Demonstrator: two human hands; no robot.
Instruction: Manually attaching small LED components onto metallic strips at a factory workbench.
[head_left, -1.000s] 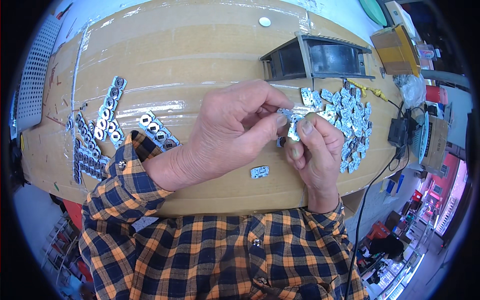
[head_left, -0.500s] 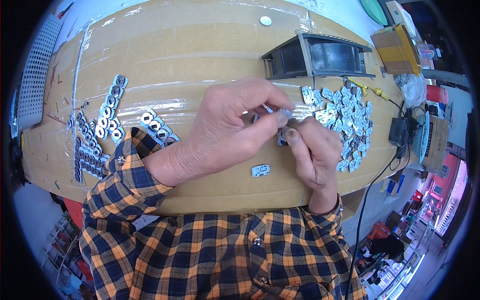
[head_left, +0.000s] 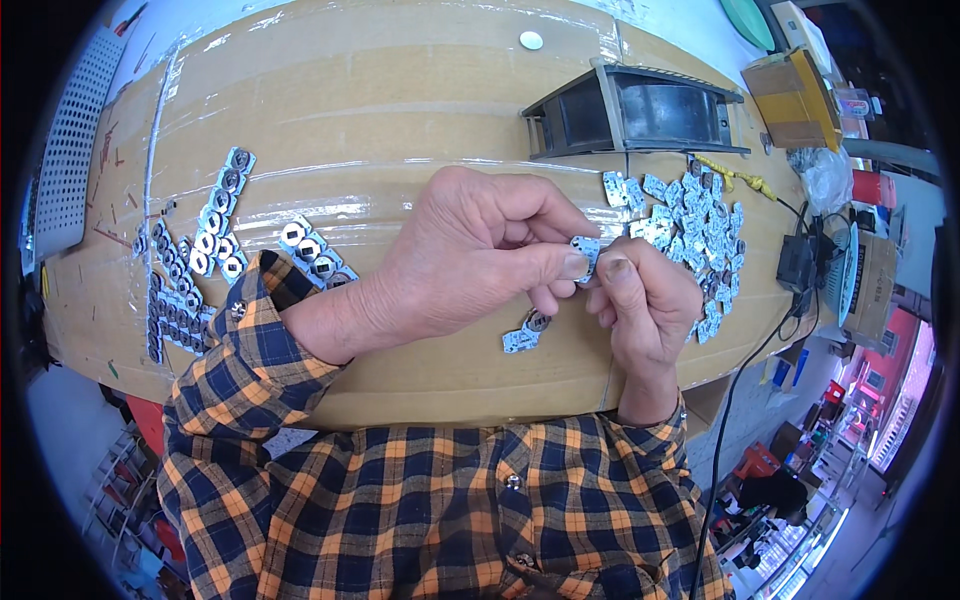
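Over the middle of the cardboard-covered table, a small circuit board is pinched between the thumb and fingers of my left hand. My right hand is closed beside it, its thumb and fingertips pressed against the board's right edge. What else may sit in the right fingers cannot be made out. Just below the hands lie a loose circuit board and a round black part touching its upper right. A pile of similar circuit boards spreads to the right of my right hand.
Strips of boards with round black parts lie at the left, another strip by my left forearm. A black frame-like fan housing stands at the back right. A white disc lies at the back; a black cable hangs over the right edge.
The board in my fingers has turned and shows more of its face. My right hand has shifted slightly right. A round black part now shows against the loose board below.
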